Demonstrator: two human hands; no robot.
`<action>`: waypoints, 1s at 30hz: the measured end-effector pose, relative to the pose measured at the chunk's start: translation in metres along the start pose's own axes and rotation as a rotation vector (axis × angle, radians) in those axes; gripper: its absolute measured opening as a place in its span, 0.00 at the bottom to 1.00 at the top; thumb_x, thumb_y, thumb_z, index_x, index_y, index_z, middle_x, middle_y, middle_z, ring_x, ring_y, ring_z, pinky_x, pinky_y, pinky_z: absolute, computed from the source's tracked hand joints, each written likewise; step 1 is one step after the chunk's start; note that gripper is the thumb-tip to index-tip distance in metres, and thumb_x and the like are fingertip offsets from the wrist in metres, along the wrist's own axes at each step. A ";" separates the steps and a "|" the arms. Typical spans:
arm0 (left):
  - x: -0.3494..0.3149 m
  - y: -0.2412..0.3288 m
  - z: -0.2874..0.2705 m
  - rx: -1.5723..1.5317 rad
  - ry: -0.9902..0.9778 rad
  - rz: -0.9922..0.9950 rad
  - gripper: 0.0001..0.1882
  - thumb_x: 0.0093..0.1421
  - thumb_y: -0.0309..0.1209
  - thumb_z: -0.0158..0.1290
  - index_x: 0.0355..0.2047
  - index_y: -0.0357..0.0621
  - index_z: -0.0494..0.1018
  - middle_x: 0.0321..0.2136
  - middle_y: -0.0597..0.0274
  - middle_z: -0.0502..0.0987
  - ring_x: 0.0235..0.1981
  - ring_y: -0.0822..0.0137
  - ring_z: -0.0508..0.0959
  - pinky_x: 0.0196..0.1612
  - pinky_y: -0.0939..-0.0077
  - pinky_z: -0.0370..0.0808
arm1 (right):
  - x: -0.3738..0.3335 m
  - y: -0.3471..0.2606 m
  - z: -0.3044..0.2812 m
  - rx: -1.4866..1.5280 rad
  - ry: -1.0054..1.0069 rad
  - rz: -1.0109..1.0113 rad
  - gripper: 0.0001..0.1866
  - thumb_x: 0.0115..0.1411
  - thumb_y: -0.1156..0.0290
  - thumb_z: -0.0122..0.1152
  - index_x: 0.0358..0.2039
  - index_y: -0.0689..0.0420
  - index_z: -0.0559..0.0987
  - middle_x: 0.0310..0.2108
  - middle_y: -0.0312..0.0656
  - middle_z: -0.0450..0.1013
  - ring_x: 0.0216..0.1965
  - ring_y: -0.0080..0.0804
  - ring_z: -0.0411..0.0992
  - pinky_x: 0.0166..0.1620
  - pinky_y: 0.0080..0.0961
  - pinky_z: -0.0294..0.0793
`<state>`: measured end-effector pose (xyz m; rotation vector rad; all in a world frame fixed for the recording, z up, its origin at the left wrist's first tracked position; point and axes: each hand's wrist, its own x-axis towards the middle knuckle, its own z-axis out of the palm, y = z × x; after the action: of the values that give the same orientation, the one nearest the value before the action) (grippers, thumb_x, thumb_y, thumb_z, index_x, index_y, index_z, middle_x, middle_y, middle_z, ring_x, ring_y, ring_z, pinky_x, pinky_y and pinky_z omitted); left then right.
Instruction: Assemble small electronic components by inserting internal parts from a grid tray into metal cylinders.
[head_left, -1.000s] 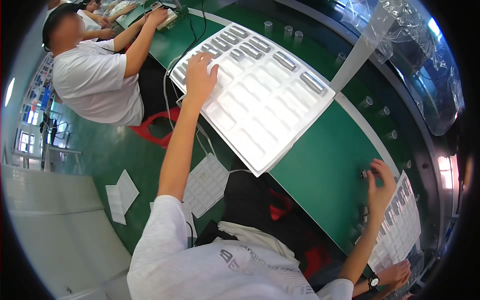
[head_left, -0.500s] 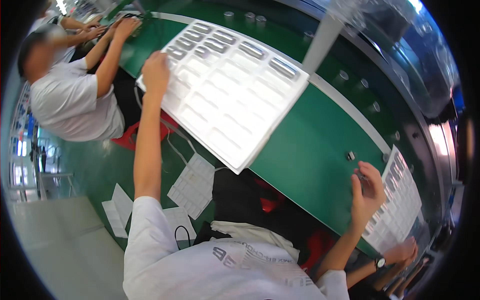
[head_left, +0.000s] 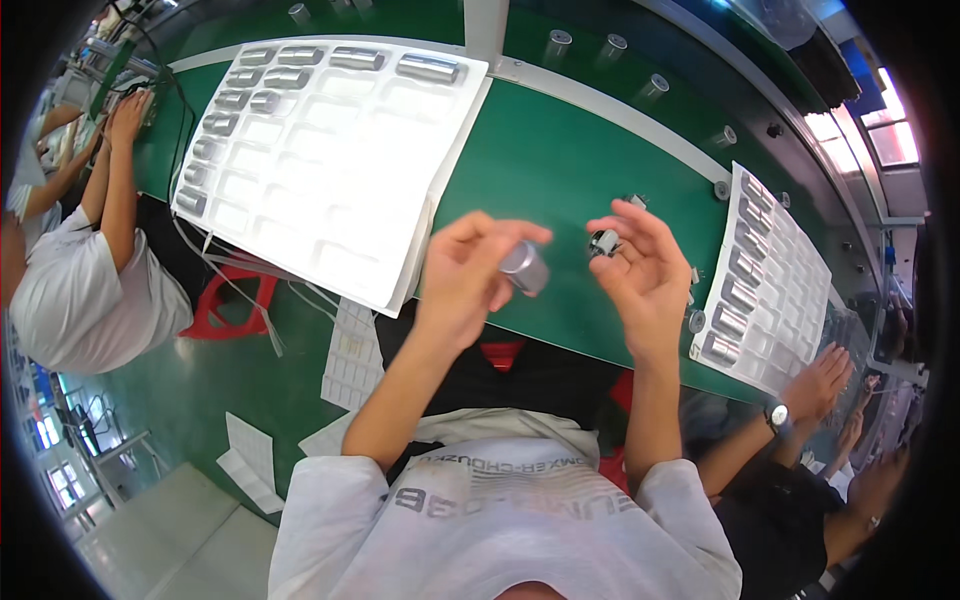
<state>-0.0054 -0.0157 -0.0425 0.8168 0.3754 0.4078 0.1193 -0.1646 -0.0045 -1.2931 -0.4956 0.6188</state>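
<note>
Green worktable, one. Left hand, one: grasping one tilted grey metal cylinder, which projects from the hand's right side. Right hand, one: pinching one small silver-and-dark component, apart from the cylinder and to its right.

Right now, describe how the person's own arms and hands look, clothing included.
Short, loose white sleeves, left sleeve and right sleeve, belong to a T-shirt with grey printing across the front. The forearms are uncovered. The left hand and right hand are ungloved; no watch shows on either wrist.
</note>
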 end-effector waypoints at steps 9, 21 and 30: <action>-0.007 -0.013 0.042 -0.014 0.122 0.035 0.09 0.63 0.26 0.54 0.42 0.33 0.76 0.33 0.56 0.79 0.33 0.72 0.79 0.30 0.82 0.78 | -0.005 0.012 -0.001 -0.143 -0.143 -0.199 0.17 0.55 0.89 0.60 0.46 0.69 0.77 0.45 0.44 0.67 0.41 0.26 0.70 0.40 0.19 0.75; -0.013 -0.017 0.033 0.215 0.044 0.310 0.20 0.47 0.07 0.58 0.42 0.31 0.75 0.45 0.55 0.69 0.48 0.61 0.75 0.50 0.68 0.79 | -0.002 0.007 -0.005 0.031 0.040 -0.113 0.22 0.54 0.87 0.63 0.51 0.69 0.73 0.45 0.47 0.71 0.43 0.29 0.73 0.43 0.24 0.79; -0.010 -0.011 0.020 0.471 -0.102 0.447 0.21 0.47 0.09 0.60 0.44 0.31 0.76 0.46 0.51 0.70 0.46 0.62 0.76 0.46 0.69 0.80 | 0.000 0.002 -0.026 -0.200 -0.121 -0.298 0.20 0.49 0.90 0.65 0.45 0.70 0.76 0.46 0.51 0.72 0.45 0.35 0.75 0.48 0.28 0.78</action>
<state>-0.0027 -0.0395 -0.0368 1.3854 0.1903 0.7042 0.1365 -0.1829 -0.0125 -1.3405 -0.8502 0.4059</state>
